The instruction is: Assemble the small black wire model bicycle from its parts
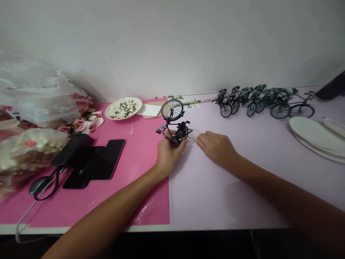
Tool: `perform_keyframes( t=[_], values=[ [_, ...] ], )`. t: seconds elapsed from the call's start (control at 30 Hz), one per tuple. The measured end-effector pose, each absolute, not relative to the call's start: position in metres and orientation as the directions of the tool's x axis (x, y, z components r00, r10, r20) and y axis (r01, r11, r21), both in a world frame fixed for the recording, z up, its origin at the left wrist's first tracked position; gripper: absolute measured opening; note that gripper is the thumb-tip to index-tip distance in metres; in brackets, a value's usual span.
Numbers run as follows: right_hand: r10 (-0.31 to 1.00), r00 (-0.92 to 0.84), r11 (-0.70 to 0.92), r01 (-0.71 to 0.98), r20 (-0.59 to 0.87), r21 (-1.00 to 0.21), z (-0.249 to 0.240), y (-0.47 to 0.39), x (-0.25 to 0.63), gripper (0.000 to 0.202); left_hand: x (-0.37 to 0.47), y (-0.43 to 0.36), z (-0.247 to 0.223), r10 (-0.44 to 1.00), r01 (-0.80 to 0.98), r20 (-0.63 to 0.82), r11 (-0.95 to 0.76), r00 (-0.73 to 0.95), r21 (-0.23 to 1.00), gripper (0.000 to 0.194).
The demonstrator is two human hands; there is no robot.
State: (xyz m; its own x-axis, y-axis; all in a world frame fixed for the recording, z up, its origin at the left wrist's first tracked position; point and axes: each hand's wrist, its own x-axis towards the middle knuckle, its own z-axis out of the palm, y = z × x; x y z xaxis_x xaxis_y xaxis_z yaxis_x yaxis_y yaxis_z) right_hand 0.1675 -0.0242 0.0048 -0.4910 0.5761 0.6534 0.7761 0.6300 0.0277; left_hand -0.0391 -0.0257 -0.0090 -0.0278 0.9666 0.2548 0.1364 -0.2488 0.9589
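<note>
A small black model bicycle [174,124] is held up near the middle of the table, front wheel raised. My left hand [168,153] is closed around its rear part, and the fingers hide some of the frame and rear wheel. My right hand [215,145] pinches a thin metal tool [191,137], like a small screwdriver, whose tip points at the rear wheel area. Whether the tip touches the bicycle is too small to tell. Several similar model bicycles [280,104] stand in a row at the back right by the wall.
A white plate [107,114] of small parts stands at the back left. Plastic bags [43,90], a black box [72,147] and phones [113,158] lie left, with a white cable [32,207]. Stacked white plates [318,136] and a dark cylindrical object [331,88] are right.
</note>
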Motion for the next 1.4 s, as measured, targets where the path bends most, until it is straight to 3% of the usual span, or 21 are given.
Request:
perform_keyframes(
  t=[0.17, 0.3, 0.37, 0.43, 0.5, 0.53, 0.63, 0.7, 0.8, 0.9, 0.97, 1.03, 1.1, 1.17, 1.23, 1.3, 1.4],
  values=[
    [0.571, -0.57, 0.688, 0.725, 0.59, 0.035, 0.006, -0.022, 0.167, 0.028, -0.04, -0.024, -0.007, 0.972, 0.122, 0.23, -0.222, -0.055, 0.967, 0.038],
    [0.606, -0.538, 0.679, 0.734, 0.587, -0.028, 0.003, -0.024, 0.166, 0.036, -0.041, -0.024, -0.006, 0.968, 0.143, 0.247, -0.24, -0.037, 0.96, 0.034],
    [0.678, -0.451, 0.653, 0.732, 0.581, -0.195, 0.003, -0.028, 0.163, 0.043, -0.041, -0.025, -0.004, 0.961, 0.169, 0.273, -0.263, -0.037, 0.95, 0.031],
    [0.799, -0.343, 0.582, 0.649, 0.494, -0.49, 0.005, -0.033, 0.158, 0.05, -0.041, -0.027, -0.002, 0.948, 0.221, 0.315, -0.299, -0.04, 0.928, 0.025],
    [0.916, -0.295, 0.382, 0.429, 0.272, -0.819, 0.009, -0.039, 0.151, 0.055, -0.041, -0.028, 0.0, 0.931, 0.288, 0.363, -0.34, -0.029, 0.895, 0.019],
    [0.941, -0.302, 0.246, 0.303, 0.152, -0.921, 0.011, -0.04, 0.148, 0.058, -0.042, -0.029, 0.001, 0.923, 0.323, 0.384, -0.357, -0.023, 0.877, 0.017],
    [0.938, -0.338, -0.048, 0.106, -0.081, -0.993, 0.013, -0.041, 0.144, 0.056, -0.043, -0.029, 0.003, 0.91, 0.387, 0.415, -0.379, -0.011, 0.841, 0.013],
    [0.943, -0.325, -0.029, 0.126, -0.069, -0.992, 0.011, -0.039, 0.145, 0.053, -0.043, -0.028, 0.004, 0.915, 0.372, 0.403, -0.374, 0.0, 0.85, 0.014],
    [0.95, -0.232, 0.283, 0.367, 0.207, -0.886, 0.007, -0.037, 0.148, 0.045, -0.042, -0.028, 0.004, 0.93, 0.307, 0.367, -0.347, -0.01, 0.886, 0.02],
    [0.784, -0.314, 0.579, 0.68, 0.535, -0.449, 0.004, -0.033, 0.153, 0.029, -0.042, -0.027, 0.004, 0.936, 0.272, 0.35, -0.326, -0.04, 0.905, 0.024],
    [0.664, -0.442, 0.647, 0.744, 0.604, -0.167, 0.004, -0.031, 0.157, 0.028, -0.043, -0.026, 0.004, 0.938, 0.27, 0.343, -0.318, -0.047, 0.909, 0.026],
    [0.623, -0.516, 0.653, 0.757, 0.588, -0.027, 0.004, -0.03, 0.16, 0.033, -0.043, -0.025, 0.004, 0.941, 0.277, 0.335, -0.309, -0.051, 0.91, 0.028],
    [0.655, -0.512, 0.635, 0.772, 0.555, -0.037, 0.003, -0.031, 0.161, 0.041, -0.042, -0.026, 0.004, 0.941, 0.283, 0.336, -0.311, -0.045, 0.907, 0.027],
    [0.733, -0.44, 0.606, 0.768, 0.519, -0.204, 0.003, -0.035, 0.159, 0.049, -0.042, -0.027, 0.005, 0.936, 0.289, 0.352, -0.33, -0.028, 0.899, 0.024],
    [0.847, -0.327, 0.518, 0.685, 0.42, -0.512, 0.006, -0.041, 0.153, 0.052, -0.041, -0.028, 0.005, 0.925, 0.304, 0.379, -0.359, -0.008, 0.882, 0.019],
    [0.943, -0.242, 0.323, 0.491, 0.229, -0.809, 0.01, -0.045, 0.147, 0.054, -0.041, -0.029, 0.004, 0.913, 0.349, 0.407, -0.383, 0.004, 0.855, 0.015],
    [0.975, -0.22, 0.078, 0.229, 0.026, -0.97, 0.016, -0.048, 0.14, 0.06, -0.043, -0.03, 0.004, 0.896, 0.442, 0.443, -0.397, -0.002, 0.804, 0.013]
  ],
)
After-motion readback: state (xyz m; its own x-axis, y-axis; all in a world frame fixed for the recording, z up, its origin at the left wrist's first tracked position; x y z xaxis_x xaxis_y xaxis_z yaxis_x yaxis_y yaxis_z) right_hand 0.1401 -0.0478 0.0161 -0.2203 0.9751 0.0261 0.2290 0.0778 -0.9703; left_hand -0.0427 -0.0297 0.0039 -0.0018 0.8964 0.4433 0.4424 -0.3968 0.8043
